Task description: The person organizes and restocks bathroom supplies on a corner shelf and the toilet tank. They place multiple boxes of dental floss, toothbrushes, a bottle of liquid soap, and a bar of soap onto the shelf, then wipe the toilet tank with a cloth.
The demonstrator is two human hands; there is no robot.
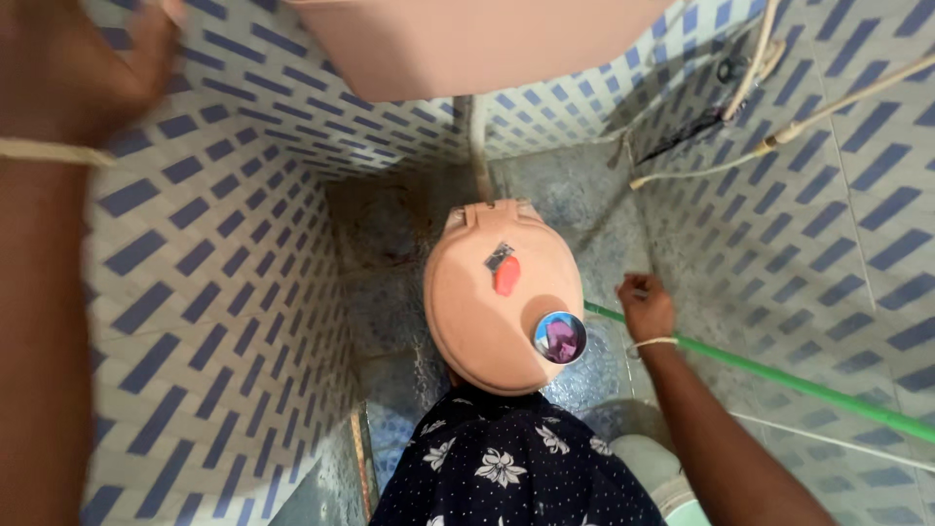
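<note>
While right hand (646,307) grips it, green pole (779,378) slants lower-right.

toilet lid (477,292) pink | hose (779,378) green | wall tiles (214,253) white, blue-dashed

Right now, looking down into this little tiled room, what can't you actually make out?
- Left hand: blurred and cut by the head view's top edge, so its fingers can't be read.
- Green pole: its lower end hides behind the right hand; its other end leaves the right edge.
- Pink tank: top cropped.
- Toilet lid: near rim covered by floral clothing.
</note>
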